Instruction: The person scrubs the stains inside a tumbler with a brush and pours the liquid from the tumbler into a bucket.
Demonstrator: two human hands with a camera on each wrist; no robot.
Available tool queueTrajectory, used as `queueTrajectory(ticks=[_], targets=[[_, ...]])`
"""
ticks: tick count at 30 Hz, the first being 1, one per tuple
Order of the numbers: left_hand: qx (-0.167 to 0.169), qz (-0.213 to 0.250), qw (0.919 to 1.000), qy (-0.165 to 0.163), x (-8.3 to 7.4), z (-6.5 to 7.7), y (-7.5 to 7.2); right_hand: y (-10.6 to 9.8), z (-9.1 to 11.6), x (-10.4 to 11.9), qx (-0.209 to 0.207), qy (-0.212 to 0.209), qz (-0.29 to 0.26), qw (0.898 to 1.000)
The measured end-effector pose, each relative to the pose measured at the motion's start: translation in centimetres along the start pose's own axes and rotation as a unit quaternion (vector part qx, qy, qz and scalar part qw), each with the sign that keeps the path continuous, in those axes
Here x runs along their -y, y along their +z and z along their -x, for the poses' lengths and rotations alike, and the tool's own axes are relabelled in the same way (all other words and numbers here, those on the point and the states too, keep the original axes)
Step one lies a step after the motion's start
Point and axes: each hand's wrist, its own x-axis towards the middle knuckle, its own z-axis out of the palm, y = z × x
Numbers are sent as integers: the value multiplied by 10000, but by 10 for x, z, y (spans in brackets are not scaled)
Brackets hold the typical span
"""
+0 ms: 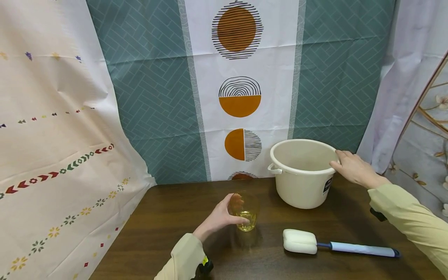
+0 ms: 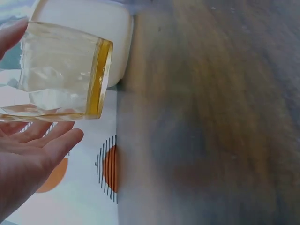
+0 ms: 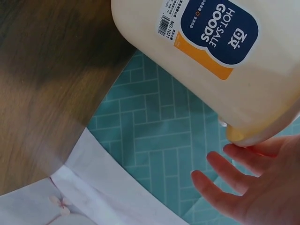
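Note:
My left hand (image 1: pixel 224 214) holds a clear amber drinking glass (image 1: pixel 246 221), thumb on one side and fingers on the other. In the left wrist view, the glass (image 2: pixel 65 70) appears upright and raised off the table, with its thick yellow base showing. At the back right stands a cream plastic bucket (image 1: pixel 297 190) with a small side handle. My right hand (image 1: pixel 355 169) holds its right rim, the thumb over the edge. In the right wrist view, a fingertip touches beneath the rim of the bucket (image 3: pixel 276 89) while other fingers spread free; the thumb is hidden.
A sponge brush (image 1: pixel 300 241) with a white head and pale blue handle lies on the dark wooden table (image 1: pixel 157 229), in front of the bucket. Patterned cloth (image 1: pixel 154 97) hangs close behind the table, and more drapes down the left and right sides.

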Motion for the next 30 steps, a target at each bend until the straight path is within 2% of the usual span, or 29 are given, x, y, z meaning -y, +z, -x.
queueTrajectory(ticks=[9,15,22,30], targets=[[-409,-121,9990,102,-22,-14,-6,-1,0,-2,-9,5,27,10000],[-409,-337,9986,78,-39,-26,-12,-1,0,-3,108,45,74,9999],[-477,-440,9977,181,-22,-57,-13,0,-1,-2,171,80,161,9997],[-693,-823,9940,210,-34,-74,-11,-2,-1,-2,252,38,303,9992]])
